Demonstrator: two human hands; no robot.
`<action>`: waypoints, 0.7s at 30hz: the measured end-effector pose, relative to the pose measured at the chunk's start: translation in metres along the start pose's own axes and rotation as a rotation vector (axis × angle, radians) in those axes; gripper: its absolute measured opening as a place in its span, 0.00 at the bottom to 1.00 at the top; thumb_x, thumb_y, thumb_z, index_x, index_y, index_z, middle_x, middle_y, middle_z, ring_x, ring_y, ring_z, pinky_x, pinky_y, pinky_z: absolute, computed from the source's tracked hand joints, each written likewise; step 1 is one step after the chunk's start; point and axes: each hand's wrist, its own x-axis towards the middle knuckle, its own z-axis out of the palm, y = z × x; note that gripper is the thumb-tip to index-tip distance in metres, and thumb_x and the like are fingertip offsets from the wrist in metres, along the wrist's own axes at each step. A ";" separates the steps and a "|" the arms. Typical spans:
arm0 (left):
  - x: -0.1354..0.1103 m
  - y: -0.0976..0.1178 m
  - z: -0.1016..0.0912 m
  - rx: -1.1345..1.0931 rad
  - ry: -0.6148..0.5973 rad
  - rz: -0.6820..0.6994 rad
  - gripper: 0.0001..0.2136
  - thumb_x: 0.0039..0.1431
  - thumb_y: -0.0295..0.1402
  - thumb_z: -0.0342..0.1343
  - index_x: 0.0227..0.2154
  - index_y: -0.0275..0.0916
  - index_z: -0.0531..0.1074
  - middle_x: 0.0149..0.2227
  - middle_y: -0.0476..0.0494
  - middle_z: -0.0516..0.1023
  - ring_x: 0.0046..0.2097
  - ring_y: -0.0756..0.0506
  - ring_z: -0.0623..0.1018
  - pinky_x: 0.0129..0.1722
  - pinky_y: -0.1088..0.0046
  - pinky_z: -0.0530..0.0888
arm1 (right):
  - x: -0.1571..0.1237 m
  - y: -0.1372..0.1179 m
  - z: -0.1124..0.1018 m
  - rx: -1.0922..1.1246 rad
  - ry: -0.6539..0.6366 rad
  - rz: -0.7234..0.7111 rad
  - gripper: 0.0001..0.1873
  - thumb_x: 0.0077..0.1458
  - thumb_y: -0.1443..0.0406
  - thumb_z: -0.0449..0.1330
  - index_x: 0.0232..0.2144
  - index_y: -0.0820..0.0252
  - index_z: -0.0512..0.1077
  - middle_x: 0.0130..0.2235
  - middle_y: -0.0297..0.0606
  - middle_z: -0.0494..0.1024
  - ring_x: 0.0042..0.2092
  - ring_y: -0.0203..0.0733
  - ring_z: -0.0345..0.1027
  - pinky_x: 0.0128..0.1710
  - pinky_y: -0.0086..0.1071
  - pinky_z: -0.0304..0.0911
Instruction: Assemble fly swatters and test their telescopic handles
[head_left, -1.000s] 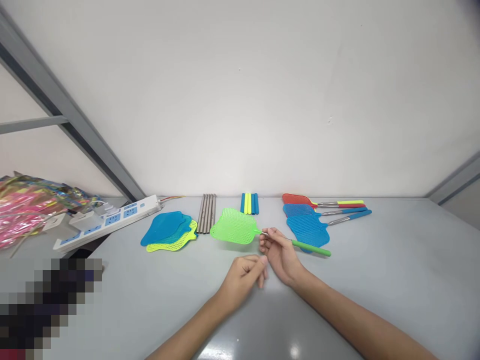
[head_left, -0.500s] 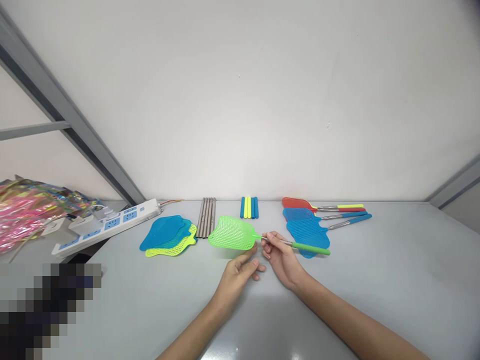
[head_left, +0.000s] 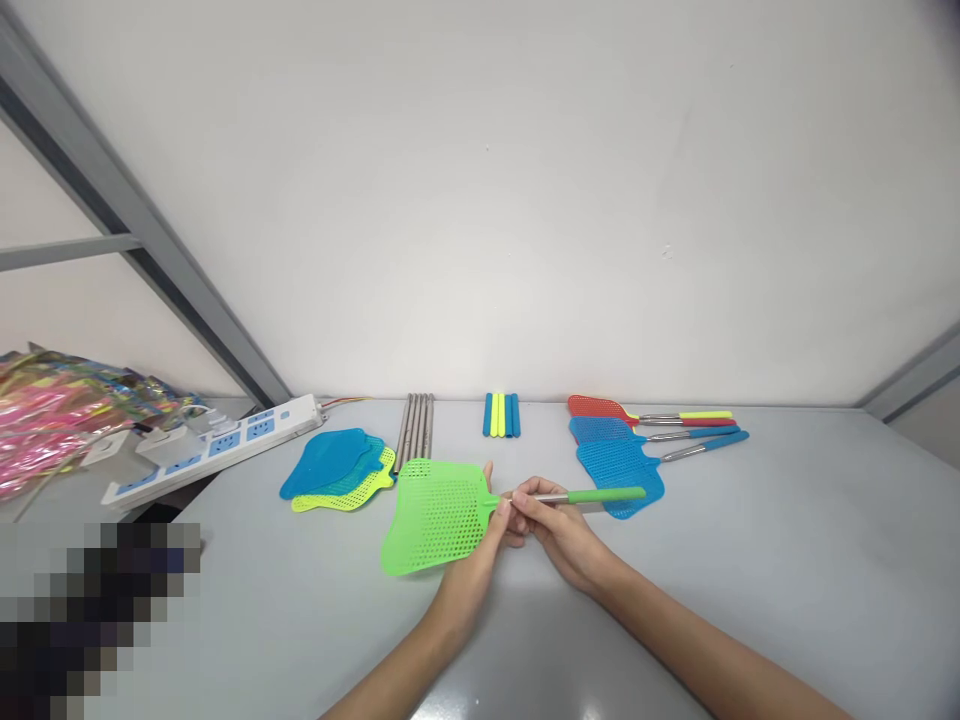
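We see a glossy grey desk (head_left: 810, 560) with a white power strip (head_left: 289, 418) slanting along its left edge. Right of that we find blue and yellow fly swatter heads (head_left: 326, 462) overlapping in a pile, then a row of metal rods (head_left: 415, 430), blue and yellow handle sleeves (head_left: 501, 416) side by side, and, rightmost, overlapping red-headed and blue-headed fly swatters (head_left: 621, 476).

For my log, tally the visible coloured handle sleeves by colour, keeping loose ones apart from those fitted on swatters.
Loose blue sleeves: 3
Loose yellow sleeves: 2
Fitted blue sleeves: 2
Fitted yellow sleeve: 1
Fitted red sleeve: 1
Fitted green sleeve: 1
Total in view: 10
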 end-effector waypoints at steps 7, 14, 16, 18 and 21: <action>-0.003 -0.001 0.000 0.088 0.015 0.019 0.25 0.53 0.45 0.39 0.54 0.45 0.47 0.34 0.48 0.70 0.35 0.50 0.70 0.43 0.70 0.63 | -0.007 0.005 0.007 0.007 -0.015 0.032 0.05 0.43 0.66 0.59 0.22 0.61 0.66 0.22 0.34 0.70 0.23 0.32 0.57 0.23 0.29 0.53; -0.005 0.003 0.001 0.190 0.072 0.062 0.20 0.54 0.44 0.39 0.47 0.43 0.60 0.28 0.50 0.68 0.33 0.50 0.68 0.37 0.74 0.63 | -0.010 0.007 0.012 -0.002 -0.036 0.022 0.07 0.45 0.67 0.57 0.19 0.61 0.64 0.22 0.34 0.70 0.22 0.32 0.57 0.23 0.30 0.52; -0.004 0.002 0.001 0.209 0.065 0.095 0.16 0.54 0.43 0.39 0.37 0.41 0.66 0.22 0.51 0.66 0.28 0.50 0.67 0.32 0.75 0.63 | -0.010 0.008 0.013 -0.001 -0.024 0.021 0.07 0.45 0.66 0.57 0.19 0.60 0.63 0.22 0.34 0.70 0.21 0.32 0.57 0.22 0.29 0.52; -0.003 0.001 0.001 0.240 0.068 0.150 0.14 0.54 0.42 0.40 0.24 0.39 0.66 0.20 0.52 0.63 0.26 0.51 0.66 0.30 0.75 0.63 | -0.009 0.008 0.013 -0.015 0.015 0.017 0.07 0.44 0.66 0.58 0.19 0.61 0.63 0.21 0.33 0.69 0.21 0.31 0.56 0.21 0.27 0.51; 0.000 0.000 0.000 0.279 0.077 0.213 0.15 0.54 0.40 0.42 0.17 0.38 0.61 0.20 0.52 0.63 0.28 0.51 0.66 0.34 0.74 0.62 | -0.009 0.009 0.013 -0.025 0.062 0.016 0.08 0.42 0.66 0.59 0.18 0.61 0.63 0.20 0.32 0.69 0.20 0.29 0.55 0.20 0.26 0.49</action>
